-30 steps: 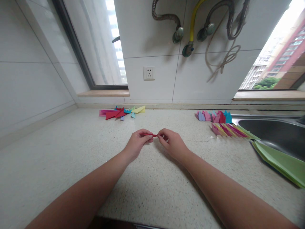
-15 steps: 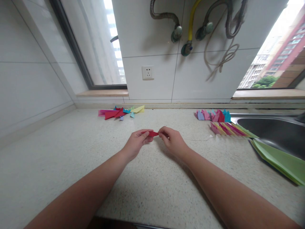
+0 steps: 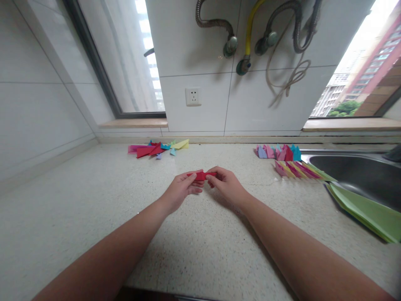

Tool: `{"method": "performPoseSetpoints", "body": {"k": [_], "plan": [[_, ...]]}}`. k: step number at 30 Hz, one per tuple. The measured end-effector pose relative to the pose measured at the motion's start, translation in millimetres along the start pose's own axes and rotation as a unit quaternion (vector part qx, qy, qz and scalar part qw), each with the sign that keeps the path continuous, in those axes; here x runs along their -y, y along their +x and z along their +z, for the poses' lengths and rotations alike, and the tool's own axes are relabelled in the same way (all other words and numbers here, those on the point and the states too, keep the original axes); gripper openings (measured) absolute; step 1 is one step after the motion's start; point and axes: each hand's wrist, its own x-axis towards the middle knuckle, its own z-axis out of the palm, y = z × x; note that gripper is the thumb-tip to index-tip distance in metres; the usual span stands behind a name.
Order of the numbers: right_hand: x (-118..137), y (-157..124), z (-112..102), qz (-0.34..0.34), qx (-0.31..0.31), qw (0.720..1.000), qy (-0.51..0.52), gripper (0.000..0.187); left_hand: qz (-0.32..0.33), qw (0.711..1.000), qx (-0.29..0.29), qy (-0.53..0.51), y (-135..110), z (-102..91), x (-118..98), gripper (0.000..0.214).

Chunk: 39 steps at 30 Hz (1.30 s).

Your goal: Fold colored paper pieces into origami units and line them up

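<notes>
A small piece of folded red paper (image 3: 201, 176) is held above the counter, stretched between both hands. My left hand (image 3: 181, 186) pinches its left end between thumb and fingers, the lower fingers curled loosely beneath. My right hand (image 3: 224, 183) grips the right end, thumb in front and fingers behind. Parts of the paper are hidden under the fingertips. Beyond my left hand lies a loose pile of folded coloured papers (image 3: 153, 149), in red, pink, blue and yellow.
On the right, small folded paper pieces (image 3: 278, 152) stand in a row, with a striped row of folded papers (image 3: 297, 170) before them. Green paper sheets (image 3: 366, 211) lie beside the metal sink (image 3: 369, 175). Pipes and a socket (image 3: 193, 96) are on the tiled wall behind the counter (image 3: 175, 259).
My right fingers have shifted from the red paper's pointed tip to a fuller grip over its right end. More of the paper's flat red face shows between the hands.
</notes>
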Motion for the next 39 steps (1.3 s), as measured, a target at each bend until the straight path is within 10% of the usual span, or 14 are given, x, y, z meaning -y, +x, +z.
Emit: {"method": "performPoseSetpoints", "body": {"k": [9,27,39], "plan": [[-6,1,-7,0.072,0.041,0.995,0.052,0.026,0.017,0.982,0.005,0.19,5,-17.7,-5,0.042],[0,2,7,0.133,-0.004,0.961,0.242,0.036,0.053,0.99,-0.037,0.127,3,-6.2,-1,0.028],[2,0,18,0.09,-0.024,0.976,0.195,0.023,0.091,0.983,-0.091,0.133,1,2.3,2,0.026]]}}
